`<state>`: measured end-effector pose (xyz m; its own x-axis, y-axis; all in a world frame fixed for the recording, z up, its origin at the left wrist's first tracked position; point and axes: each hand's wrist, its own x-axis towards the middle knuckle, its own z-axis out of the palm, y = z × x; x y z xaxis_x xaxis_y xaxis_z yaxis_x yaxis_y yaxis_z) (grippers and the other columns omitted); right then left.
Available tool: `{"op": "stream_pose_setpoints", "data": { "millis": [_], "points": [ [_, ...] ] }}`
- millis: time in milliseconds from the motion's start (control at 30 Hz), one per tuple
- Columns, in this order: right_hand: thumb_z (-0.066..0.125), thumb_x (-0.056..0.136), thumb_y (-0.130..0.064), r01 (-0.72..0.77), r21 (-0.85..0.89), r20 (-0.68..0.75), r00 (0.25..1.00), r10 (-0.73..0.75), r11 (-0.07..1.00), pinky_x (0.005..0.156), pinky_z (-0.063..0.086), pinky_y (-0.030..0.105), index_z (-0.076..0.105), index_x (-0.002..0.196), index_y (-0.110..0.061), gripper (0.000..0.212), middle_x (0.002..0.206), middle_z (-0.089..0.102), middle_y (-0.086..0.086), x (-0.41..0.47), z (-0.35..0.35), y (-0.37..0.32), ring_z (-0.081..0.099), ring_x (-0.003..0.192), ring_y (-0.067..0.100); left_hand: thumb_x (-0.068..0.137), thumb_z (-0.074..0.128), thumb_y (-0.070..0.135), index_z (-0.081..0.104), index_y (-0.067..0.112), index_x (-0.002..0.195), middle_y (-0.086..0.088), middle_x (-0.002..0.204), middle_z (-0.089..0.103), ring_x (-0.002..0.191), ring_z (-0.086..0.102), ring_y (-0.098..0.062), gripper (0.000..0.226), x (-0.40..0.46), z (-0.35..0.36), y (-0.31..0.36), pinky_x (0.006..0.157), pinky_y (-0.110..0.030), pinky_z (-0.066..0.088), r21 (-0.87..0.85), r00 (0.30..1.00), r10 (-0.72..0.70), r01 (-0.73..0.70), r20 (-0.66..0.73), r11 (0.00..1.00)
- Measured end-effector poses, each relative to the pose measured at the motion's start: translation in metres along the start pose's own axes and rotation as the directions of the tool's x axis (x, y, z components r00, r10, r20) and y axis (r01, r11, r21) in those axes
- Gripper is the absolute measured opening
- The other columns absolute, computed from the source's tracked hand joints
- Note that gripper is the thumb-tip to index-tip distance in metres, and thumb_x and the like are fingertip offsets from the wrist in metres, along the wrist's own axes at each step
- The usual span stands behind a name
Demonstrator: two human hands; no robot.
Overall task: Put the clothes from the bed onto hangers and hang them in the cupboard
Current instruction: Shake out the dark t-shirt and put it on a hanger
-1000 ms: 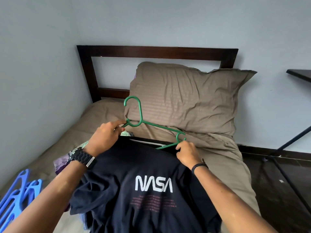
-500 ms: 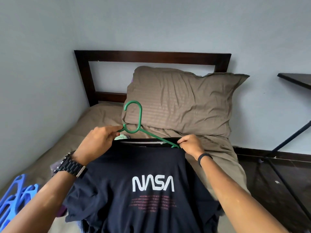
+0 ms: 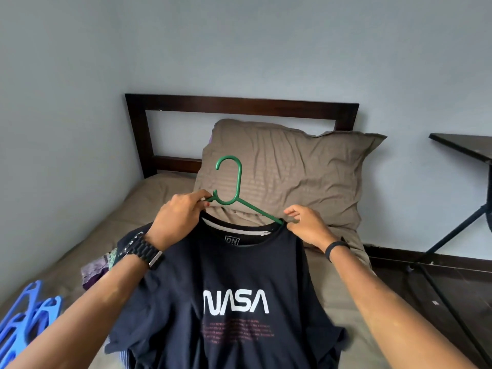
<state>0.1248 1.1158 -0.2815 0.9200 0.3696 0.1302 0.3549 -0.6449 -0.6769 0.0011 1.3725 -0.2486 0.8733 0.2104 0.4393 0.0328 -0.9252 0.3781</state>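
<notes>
Navy cotton NASA T-shirt (image 3: 234, 302), soft and light, drapes over the bed's middle; we judge its shoulders the best hold. Our left hand (image 3: 178, 217) pinches the thin green plastic hanger (image 3: 237, 193), our right hand (image 3: 306, 225) pinches the collar.

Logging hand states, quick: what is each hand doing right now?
Left hand: pinching the green hanger near its neck.
Right hand: gripping the navy NASA T-shirt at the shoulder, over the hanger's arm.
</notes>
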Motion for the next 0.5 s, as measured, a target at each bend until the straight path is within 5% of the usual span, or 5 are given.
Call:
{"op": "stream_pose_setpoints", "data": {
  "millis": [200, 500],
  "points": [
    [0.056, 0.094, -0.011, 0.084, 0.071, 0.111, 0.99, -0.091, 0.994, 0.082, 0.043, 0.019, 0.069, 0.11, -0.007, 0.021, 0.103, 0.069, 0.005, -0.003, -0.014, 0.0, 0.062, 0.094, 0.014, 0.096, 0.049, 0.022, 0.06, 0.025, 0.118, -0.004, 0.108, 0.068, 0.103, 0.059, -0.033, 0.025, 0.004, -0.008, 0.002, 0.079, -0.042, 0.048, 0.002, 0.998, 0.003, -0.002, -0.065, 1.0],
    [0.043, 0.1, -0.019, 0.249, 0.039, 0.009, 0.968, -0.25, 0.968, 0.089, 0.045, 0.03, 0.069, 0.107, -0.011, 0.028, 0.111, 0.068, 0.0, 0.007, -0.038, -0.061, 0.061, 0.103, 0.017, 0.097, 0.048, 0.022, 0.06, 0.024, 0.12, -0.004, 0.111, 0.067, 0.101, 0.061, -0.031, 0.026, 0.023, -0.04, 0.019, 0.079, -0.043, 0.049, -0.019, 0.985, 0.014, -0.017, -0.171, 1.0]
  ]
}}
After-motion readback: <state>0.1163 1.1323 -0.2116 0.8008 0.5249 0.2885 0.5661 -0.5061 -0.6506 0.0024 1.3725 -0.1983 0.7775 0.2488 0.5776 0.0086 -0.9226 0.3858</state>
